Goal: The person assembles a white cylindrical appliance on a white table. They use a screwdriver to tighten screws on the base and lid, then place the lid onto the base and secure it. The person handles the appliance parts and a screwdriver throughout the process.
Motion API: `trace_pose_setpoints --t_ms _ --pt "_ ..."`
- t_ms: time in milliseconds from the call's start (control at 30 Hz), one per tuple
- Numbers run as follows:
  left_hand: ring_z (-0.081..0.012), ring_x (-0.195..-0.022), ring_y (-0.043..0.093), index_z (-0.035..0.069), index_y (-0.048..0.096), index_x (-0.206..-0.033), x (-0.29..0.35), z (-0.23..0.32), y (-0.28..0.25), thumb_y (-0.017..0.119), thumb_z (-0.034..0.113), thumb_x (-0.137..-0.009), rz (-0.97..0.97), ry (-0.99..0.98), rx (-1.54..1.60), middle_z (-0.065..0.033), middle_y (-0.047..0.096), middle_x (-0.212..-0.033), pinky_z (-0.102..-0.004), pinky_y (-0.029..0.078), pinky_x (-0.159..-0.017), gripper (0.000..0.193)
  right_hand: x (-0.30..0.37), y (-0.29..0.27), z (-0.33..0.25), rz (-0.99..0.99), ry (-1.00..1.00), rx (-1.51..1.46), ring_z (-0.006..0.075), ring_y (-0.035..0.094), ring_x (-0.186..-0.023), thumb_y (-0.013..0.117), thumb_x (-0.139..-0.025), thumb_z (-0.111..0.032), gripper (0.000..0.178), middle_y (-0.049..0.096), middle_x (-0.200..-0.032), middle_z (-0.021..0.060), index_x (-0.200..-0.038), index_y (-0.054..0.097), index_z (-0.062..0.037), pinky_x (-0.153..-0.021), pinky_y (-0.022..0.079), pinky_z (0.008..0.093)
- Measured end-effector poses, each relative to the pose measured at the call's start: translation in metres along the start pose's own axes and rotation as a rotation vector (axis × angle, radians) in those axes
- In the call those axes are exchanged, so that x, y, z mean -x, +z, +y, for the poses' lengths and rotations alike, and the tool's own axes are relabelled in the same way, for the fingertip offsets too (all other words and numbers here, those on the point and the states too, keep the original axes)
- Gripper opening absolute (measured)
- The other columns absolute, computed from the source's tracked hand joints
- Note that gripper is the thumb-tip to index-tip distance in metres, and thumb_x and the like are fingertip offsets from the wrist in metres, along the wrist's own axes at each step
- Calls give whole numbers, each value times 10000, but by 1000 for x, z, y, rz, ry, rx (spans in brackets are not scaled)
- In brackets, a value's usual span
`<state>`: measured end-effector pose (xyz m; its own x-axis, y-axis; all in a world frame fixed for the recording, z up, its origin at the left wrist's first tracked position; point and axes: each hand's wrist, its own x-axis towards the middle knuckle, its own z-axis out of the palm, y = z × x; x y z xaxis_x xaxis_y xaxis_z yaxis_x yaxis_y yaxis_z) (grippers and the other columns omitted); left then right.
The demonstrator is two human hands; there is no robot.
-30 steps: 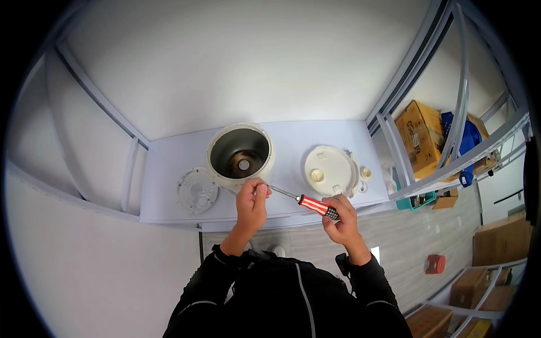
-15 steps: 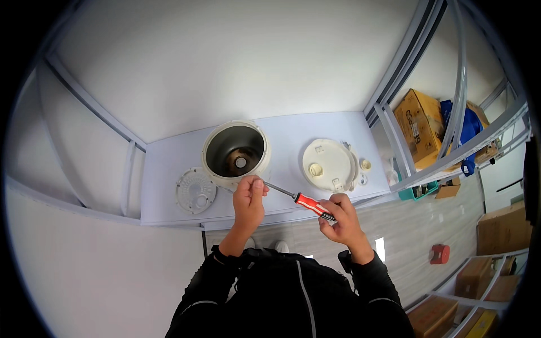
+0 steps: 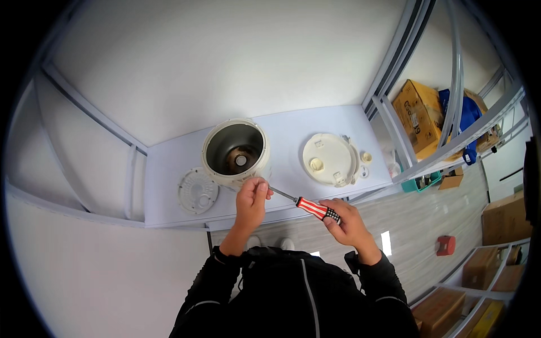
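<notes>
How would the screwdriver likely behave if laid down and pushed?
The screwdriver would probably stay stiff, given its straight metal shaft. The much thicker striped handle suggests more weight at that end. Its long, rounded shape may make it roll.

A plain white wall [image 3: 225, 62] rises behind a pale table [image 3: 287, 141], its upper part softly shaded; grey metal framing [image 3: 389, 62] stands at the right, with a brown cardboard box [image 3: 417, 118] and something blue [image 3: 470, 115] beyond its bars; a smooth white panel [image 3: 84, 265] fills the lower left; the grey, streaked floor [image 3: 422, 219] carries bright patches of light [image 3: 386, 243], a small red stool-like object [image 3: 446, 245] and a teal crate [image 3: 411, 186]; shelving [image 3: 489, 293] at the lower right holds cartons [image 3: 442, 310].
</notes>
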<state>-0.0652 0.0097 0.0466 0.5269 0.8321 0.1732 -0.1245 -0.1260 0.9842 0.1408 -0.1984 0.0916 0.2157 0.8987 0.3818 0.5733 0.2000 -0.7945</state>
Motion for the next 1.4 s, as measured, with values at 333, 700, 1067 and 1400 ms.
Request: trace_pose_setpoints --t_ms 333,700,1067,1400 --pt "-96 -720 562 -11 719 -1099 14 -50 -9 662 223 -1130 193 -312 320 -15 649 -829 -251 475 -691 243 7 33 -12 -140 54 153 315 647 -755 849 -917 -201 552 633 -977 111 -1424 664 -83 -670 546 400" --pt "-111 -723 566 -26 732 -1112 16 -52 -27 731 249 -1103 169 -509 463 -24 643 -821 -266 489 -683 274 28 88 -19 -77 54 298 346 661 -794 825 -923 -254 592 566 -1030 112 -1464 615 -138 -679 550 449" --pt "-101 -726 565 -33 752 -1171 4 -41 -41 768 229 -1075 45 -563 439 -20 657 -853 -265 490 -696 280 32 126 -47 30 161 326 354 664 -801 790 -962 -278 561 566 -1054 123 -1455 595 -92 -678 543 452" --pt "-102 -764 592 -26 734 -1236 4 -51 -54 727 174 -1090 -105 -559 447 -28 673 -917 -271 507 -713 247 30 151 -64 157 295 213 401 703 -854 723 -1039 -309 493 684 -1064 164 -1458 606 -76 -728 573 468"
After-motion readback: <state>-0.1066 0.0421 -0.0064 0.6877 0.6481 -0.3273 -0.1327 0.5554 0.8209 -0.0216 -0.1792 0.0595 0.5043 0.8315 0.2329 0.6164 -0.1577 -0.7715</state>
